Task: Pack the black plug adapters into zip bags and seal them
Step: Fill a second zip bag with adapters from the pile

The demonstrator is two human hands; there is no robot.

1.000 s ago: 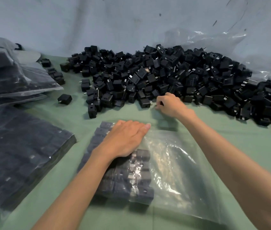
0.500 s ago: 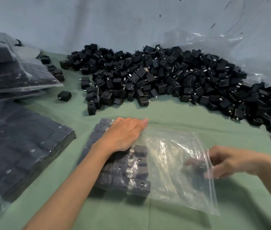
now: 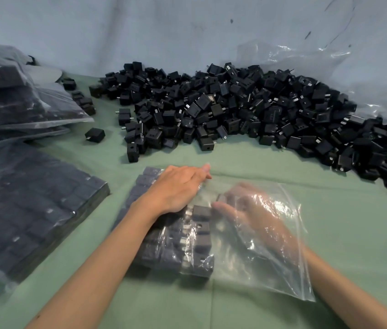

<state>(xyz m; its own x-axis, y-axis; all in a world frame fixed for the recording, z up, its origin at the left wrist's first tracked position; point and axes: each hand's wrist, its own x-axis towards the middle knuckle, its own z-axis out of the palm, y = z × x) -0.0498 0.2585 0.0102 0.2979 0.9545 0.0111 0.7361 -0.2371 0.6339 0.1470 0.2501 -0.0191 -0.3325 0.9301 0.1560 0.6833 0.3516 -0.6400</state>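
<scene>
Left hand [image 3: 178,188]: palm down, fingers straight and together, pressing flat on the zip bag [image 3: 254,274] over the packed adapters [image 3: 199,236]; it grips nothing.

Right hand [image 3: 249,210]: inside the bag, forearm entering through the bag's right edge. It is seen through the plastic and blurred. Fingers point toward the packed rows, thumb just beside the top block of the nearest column. A dark shape sits at the fingertips; cannot tell whether the fingers pinch it or how far they are curled.

Zip bag: flat on the green tabletop [image 3: 282,167], centre, in front of the person. Left half is filled with adapters in neat rows; right half is clear and slack.

Loose adapter heap [image 3: 235,110]: along the far side of the tabletop, from centre to the right edge, well apart from the bag. One stray adapter [image 3: 94,134] lies alone left of the heap.

Left side: one filled bag [image 3: 29,210] lies flat near the zip bag, with a stack of filled bags [image 3: 10,103] further back.

Crumpled clear plastic sheet [image 3: 306,60] sits behind the heap against the pale wall
</scene>
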